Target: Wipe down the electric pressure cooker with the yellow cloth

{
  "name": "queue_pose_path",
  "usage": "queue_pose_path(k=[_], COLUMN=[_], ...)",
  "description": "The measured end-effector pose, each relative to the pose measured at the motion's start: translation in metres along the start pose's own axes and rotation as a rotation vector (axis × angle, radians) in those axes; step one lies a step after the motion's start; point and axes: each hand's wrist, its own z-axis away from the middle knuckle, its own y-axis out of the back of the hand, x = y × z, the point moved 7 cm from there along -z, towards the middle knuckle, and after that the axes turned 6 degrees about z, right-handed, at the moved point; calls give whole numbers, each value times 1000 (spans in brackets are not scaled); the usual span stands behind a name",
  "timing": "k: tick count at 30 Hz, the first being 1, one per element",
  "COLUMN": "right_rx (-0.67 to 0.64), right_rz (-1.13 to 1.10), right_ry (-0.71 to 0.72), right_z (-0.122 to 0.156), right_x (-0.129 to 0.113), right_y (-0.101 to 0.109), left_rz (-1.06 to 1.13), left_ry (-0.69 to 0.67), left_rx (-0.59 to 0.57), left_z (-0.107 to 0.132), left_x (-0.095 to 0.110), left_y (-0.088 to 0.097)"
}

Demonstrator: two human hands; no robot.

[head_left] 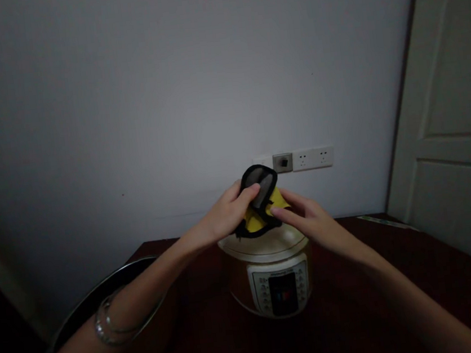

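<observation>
Both hands are closed on a small folded cloth piece (255, 223), yellow and grey with thick black edging; its exact kind I cannot make out. My left hand (230, 208) pinches it from the left, thumb lying across the grey panel. From the right, my right hand (305, 214) grips the yellow part between thumb and fingers. Directly below and behind the cloth stands an electric cooker (239, 281) with a pale lid and a front control panel. The cloth and hands hide part of the lid.
A large round pot or basin (103, 282) stands at the left, partly behind my left forearm. The cooker rests on a dark red table (360, 298). Wall sockets (312, 158) sit behind, and a panelled door (450, 118) stands at the right.
</observation>
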Motion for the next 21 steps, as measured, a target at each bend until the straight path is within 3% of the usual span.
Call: queue_pose_path(k=[3,6,10,14,17,21], right_rx=[172,342,524,754,717,391], right_rz=[-114,-141,17,277,567,926], right_ry=[-26,-22,28,119,117,27], right_z=[-10,-17,-23,-25,-41,-78], right_x=[4,12,13,18,34,74], right_y=[12,37,87,137,148,130], left_rz=[1,-29,-95,-205,-232,-249], left_ry=[-132,-226,-271,-265,-209,-136], left_rx=[40,84,257,471,550,590], left_z=[-14,-22,-22,-13,-6,-1], left_x=[5,12,13,-19,-58,-101], left_y=[-17,-21,7,44,57,57])
